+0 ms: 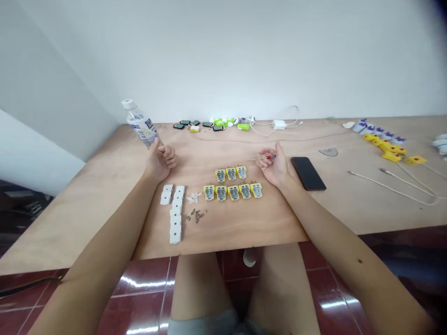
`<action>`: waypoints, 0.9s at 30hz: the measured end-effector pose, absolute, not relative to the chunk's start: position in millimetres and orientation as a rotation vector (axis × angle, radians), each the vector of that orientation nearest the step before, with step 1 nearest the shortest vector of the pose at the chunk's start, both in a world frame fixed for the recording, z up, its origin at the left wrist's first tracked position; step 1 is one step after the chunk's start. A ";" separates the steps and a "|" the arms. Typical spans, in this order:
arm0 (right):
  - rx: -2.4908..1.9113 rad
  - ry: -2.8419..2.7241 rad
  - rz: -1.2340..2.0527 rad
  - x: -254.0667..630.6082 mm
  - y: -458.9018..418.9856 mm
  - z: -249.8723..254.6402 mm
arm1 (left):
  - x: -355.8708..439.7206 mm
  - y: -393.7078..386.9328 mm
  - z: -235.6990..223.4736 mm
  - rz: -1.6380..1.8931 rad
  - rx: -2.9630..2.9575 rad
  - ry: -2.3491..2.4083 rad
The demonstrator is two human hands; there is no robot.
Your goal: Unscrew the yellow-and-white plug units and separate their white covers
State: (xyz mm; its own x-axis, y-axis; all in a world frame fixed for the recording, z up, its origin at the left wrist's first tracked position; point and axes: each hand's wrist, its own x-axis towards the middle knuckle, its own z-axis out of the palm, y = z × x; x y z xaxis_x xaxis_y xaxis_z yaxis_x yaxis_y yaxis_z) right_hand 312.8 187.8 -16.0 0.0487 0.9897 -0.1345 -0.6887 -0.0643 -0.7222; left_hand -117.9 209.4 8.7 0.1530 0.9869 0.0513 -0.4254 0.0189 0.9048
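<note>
While two items are held above the counter (244,228): neither grip is released.
Right hand (274,170): a small screwdriver (263,159) is pinched, its thin shaft (256,160) pointed left; being light and stiff, it is judged best taken by the red handle (270,157).
Left hand (163,160): a clear water bottle (139,123) is clasped low and tilted; being light and smooth, it is judged safest held around the middle.
Nearby: yellow plugs (232,188), white covers (176,214), screws (196,215), a phone (308,173).
</note>
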 end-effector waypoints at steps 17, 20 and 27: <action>-0.716 -0.568 1.576 308.9 222.8 -13.0 | -107.8 207.7 -1.3 1.413 1.018 0.867; -0.717 -0.578 1.572 305.9 221.0 -11.0 | -109.8 209.8 1.4 1.375 1.011 0.857; -0.718 -0.557 1.583 302.7 218.3 -9.7 | -121.3 208.8 4.6 1.246 1.013 0.833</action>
State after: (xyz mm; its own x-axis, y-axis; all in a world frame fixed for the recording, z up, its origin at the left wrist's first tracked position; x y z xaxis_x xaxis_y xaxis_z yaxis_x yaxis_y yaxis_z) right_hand 302.7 218.3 -9.7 -0.0579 0.9895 -0.1321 -0.6890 -0.1353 -0.7120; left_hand -121.3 208.8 4.6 0.1518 0.9880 0.0292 -0.3503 0.0262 0.9363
